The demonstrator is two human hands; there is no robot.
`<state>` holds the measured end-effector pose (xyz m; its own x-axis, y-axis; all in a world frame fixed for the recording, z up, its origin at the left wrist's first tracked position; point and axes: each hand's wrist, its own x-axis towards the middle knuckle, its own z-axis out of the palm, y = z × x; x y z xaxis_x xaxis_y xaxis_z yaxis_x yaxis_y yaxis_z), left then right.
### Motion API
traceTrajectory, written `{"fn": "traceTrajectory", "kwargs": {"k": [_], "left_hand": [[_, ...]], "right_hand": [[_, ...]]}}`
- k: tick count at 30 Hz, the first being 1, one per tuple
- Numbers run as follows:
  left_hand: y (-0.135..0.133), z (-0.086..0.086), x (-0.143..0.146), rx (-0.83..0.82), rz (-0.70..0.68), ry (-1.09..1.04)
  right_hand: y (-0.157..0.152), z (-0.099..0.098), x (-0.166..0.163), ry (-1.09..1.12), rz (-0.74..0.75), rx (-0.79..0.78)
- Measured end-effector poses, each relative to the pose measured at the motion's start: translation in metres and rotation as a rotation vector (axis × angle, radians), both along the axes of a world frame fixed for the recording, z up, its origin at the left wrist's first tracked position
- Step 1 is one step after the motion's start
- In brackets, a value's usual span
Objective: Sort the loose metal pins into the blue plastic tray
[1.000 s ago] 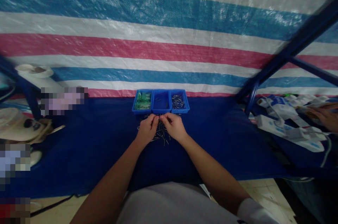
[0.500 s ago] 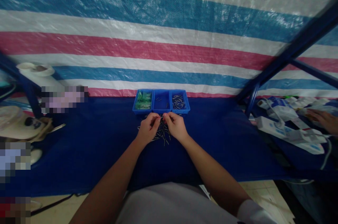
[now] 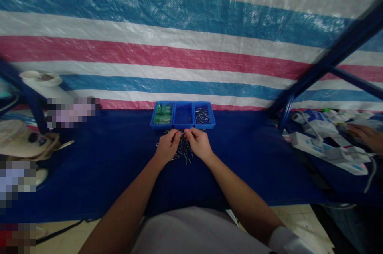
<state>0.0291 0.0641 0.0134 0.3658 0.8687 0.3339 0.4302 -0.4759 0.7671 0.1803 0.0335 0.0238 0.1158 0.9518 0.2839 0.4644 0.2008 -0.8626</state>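
My left hand [image 3: 168, 144] and my right hand [image 3: 198, 142] are both closed in a pinch, fingertips almost meeting over a loose pile of thin dark metal pins [image 3: 186, 153] on the blue table. Whatever sits between the fingertips is too small to make out. Just beyond my hands stands a blue three-part bin [image 3: 182, 126]. Its left compartment holds green pieces in clear wrapping [image 3: 162, 114], and a few thin pins lie in the middle one. Many short metal pins [image 3: 202, 116] fill the right compartment.
A striped plastic sheet [image 3: 185, 38] hangs behind the blue table [image 3: 248, 158]. At right lie a white power strip [image 3: 327, 153] and another person's hand [image 3: 363, 134]. A white roll [image 3: 44, 86] and a beige bag [image 3: 24, 138] are at left.
Both hands stay nearly in place, with only a slight shift of the fingers. The bin and pile look the same.
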Motion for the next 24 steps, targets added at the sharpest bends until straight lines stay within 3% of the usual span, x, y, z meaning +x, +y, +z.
{"fn": "traceTrajectory", "kwargs": {"k": [9, 24], "left_hand": [[-0.0011, -0.0046, 0.0001, -0.050, -0.029, -0.128], [0.0003, -0.0027, 0.0013, 0.040, 0.031, -0.067]], "right_hand": [[0.0003, 0.0000, 0.0010, 0.035, -0.007, -0.009], [0.0030, -0.0034, 0.0005, 0.107, -0.009, -0.027]]}}
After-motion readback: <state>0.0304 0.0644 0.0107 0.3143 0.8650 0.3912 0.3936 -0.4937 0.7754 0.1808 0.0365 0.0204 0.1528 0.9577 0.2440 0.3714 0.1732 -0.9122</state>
